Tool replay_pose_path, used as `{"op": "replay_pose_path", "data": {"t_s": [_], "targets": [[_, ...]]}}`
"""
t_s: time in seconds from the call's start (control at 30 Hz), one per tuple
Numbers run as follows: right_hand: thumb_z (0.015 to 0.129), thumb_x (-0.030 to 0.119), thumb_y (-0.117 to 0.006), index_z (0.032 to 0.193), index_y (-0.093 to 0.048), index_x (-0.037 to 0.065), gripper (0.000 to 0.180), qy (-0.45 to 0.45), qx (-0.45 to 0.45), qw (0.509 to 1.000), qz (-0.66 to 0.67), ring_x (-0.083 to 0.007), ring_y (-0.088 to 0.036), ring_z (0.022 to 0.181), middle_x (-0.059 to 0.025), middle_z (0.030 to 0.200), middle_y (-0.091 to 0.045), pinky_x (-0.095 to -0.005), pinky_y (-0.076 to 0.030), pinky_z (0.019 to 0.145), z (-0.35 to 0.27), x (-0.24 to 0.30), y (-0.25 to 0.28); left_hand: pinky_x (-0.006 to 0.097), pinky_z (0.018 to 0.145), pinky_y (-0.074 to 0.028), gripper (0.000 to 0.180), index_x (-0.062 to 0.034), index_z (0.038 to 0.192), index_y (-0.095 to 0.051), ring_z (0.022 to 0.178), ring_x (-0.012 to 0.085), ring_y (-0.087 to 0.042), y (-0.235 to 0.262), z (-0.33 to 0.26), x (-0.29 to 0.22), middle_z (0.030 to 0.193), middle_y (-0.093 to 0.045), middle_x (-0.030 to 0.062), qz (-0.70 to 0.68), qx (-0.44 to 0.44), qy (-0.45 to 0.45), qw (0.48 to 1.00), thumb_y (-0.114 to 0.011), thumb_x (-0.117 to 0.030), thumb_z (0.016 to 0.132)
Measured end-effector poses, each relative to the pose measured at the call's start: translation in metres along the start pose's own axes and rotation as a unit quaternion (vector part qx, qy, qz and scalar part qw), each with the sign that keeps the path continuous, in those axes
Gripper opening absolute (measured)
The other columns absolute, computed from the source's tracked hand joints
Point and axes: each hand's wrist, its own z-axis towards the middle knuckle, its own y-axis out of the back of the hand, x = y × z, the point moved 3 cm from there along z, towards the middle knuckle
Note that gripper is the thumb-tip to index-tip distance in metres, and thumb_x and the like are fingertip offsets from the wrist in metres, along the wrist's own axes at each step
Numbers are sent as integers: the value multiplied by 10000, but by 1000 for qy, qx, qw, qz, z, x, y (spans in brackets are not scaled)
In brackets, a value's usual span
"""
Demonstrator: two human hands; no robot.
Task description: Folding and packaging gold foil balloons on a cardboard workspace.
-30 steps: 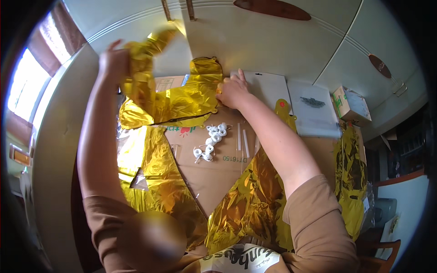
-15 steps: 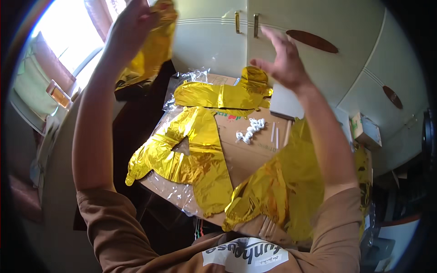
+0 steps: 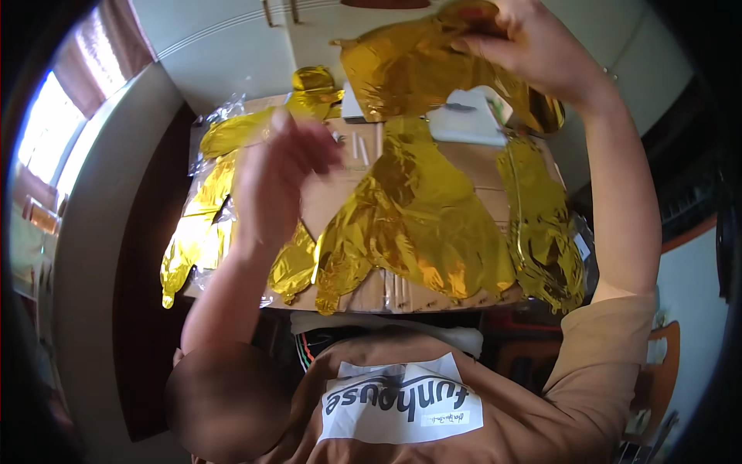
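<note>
Right hand (image 3: pixel 533 46) raised, pinching gold foil balloon (image 3: pixel 417 62); left hand (image 3: pixel 278 182) blurred, seemingly empty.

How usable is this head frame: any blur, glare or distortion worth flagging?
Head view: the left hand is smeared by motion blur; the right hand pinching the raised gold foil balloon is sharper. The window at upper left is blown out, and the flat gold balloons on the cardboard throw bright glints. Fisheye bending curves the edges and blackens the corners.

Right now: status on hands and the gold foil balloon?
Right hand raised, gripping gold foil balloon. Left hand open, blurred, holding nothing. More foil balloons spread on the cardboard below.
</note>
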Motion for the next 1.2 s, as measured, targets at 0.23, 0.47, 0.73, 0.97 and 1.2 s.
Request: {"op": "replay_pose_path", "data": {"t_s": [0.23, 0.47, 0.73, 0.97, 1.2], "targets": [[764, 119, -704, 911, -677, 35, 172, 316, -78, 927, -188, -263, -674, 875, -92, 889, -676, -408, -564, 827, -152, 26, -42, 531, 964, -519, 785, 33, 1337, -519, 1047, 365, -648, -77, 16, 143, 1148, -655, 218, -425, 40, 417, 802, -516, -648, 948], [784, 122, -659, 857, -644, 20, 126, 286, -30, 933, -217, -275, -662, 893, -107, 827, -641, -410, -550, 852, -229, -2, -134, 425, 795, -582, 379, 4, 1228, -593, 851, 271, -697, -76, 95, 210, 1045, -709, 171, -159, 48, 474, 865, -592, -237, 936], [791, 122, -638, 866, -640, 31, 118, 216, -72, 962, -148, -261, -661, 903, -87, 845, -641, -379, -528, 840, -211, -56, -220, 323, 561, -540, 490, 10, 1283, -576, 641, 167, -654, -54, 137, 225, 904, -698, 121, 202, 66, 312, 926, -757, -153, 857], [801, 118, -636, 879, -641, 34, 115, 195, -62, 971, -124, -255, -655, 915, -90, 860, -634, -383, -531, 846, -209, -74, -262, 424, 1015, -510, 513, -31, 1322, -599, 1185, 337, -628, -8, 81, 233, 1328, -613, 187, 464, 64, 27, 883, -740, -195, 857], [832, 126, -623, 860, -622, 44, 87, 205, -36, 967, -146, -254, -644, 945, -88, 859, -617, -395, -526, 883, -203, -72, -261, 435, 985, -520, 399, -16, 1234, -646, 1154, 378, -629, 0, 31, 213, 1298, -624, 176, 467, 199, -74, 859, -731, -167, 876]]}}
